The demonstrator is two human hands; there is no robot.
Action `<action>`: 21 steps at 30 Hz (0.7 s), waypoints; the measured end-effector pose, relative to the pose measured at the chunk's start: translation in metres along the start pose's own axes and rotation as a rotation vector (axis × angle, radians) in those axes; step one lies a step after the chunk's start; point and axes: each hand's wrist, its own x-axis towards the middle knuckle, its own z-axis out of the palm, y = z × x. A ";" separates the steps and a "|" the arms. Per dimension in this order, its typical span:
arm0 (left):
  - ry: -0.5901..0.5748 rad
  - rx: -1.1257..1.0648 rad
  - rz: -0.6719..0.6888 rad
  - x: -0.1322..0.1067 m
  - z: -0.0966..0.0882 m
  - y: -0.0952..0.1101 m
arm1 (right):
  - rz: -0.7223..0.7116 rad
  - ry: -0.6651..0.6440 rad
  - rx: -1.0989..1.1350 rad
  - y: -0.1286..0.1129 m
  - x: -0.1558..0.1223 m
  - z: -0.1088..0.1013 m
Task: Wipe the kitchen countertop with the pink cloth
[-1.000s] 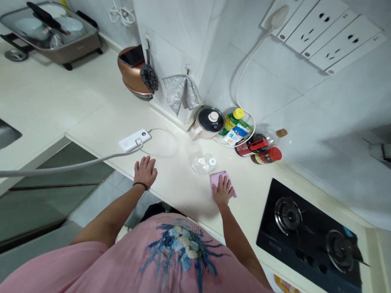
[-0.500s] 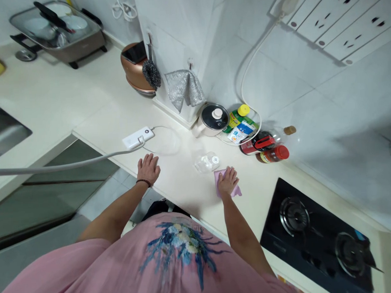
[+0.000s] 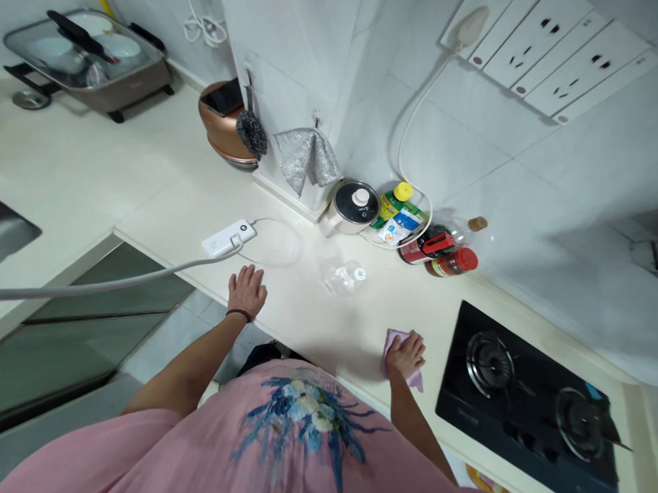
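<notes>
My right hand (image 3: 407, 354) holds a folded pinkish-purple cloth (image 3: 393, 338) down against the white countertop (image 3: 315, 333), left of the black gas stove. The cloth sticks out around the palm and its underside is hidden. My left hand (image 3: 247, 291) rests palm down near the counter's front edge, fingers spread, with nothing in it. Just beyond those fingers lies a white power bank (image 3: 229, 238) with a cable plugged in. Between my hands, farther back, a clear plastic container (image 3: 344, 278) with a small round label sits on the counter.
Along the wall stand a lidded pot (image 3: 354, 205), a yellow-capped pack (image 3: 403, 192) and a red-capped jar (image 3: 451, 262). The gas stove (image 3: 478, 407) is at right. A thick grey cable (image 3: 119, 284) crosses at left. A glass-lidded electric pan (image 3: 102, 89) stands far left.
My right hand has slid the cloth across the counter, toward my body and to the right, nearer the stove. My left hand stays on the counter. The view has shifted slightly.
</notes>
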 end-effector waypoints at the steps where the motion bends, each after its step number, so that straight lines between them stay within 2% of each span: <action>1: -0.002 0.005 0.001 0.000 0.000 0.000 | 0.046 0.014 -0.003 0.004 0.008 0.000; 6: -0.020 0.006 -0.005 0.001 0.002 -0.002 | 0.230 0.037 -0.001 0.010 0.061 0.003; 11: -0.028 0.009 -0.020 0.002 0.005 -0.003 | 0.338 0.063 -0.011 -0.008 0.108 0.013; 16: -0.028 0.012 -0.017 0.001 0.005 -0.004 | 0.233 0.078 -0.011 -0.055 0.132 0.018; 21: -0.026 0.017 -0.016 0.001 0.004 -0.004 | -0.005 -0.002 0.014 -0.121 0.124 0.015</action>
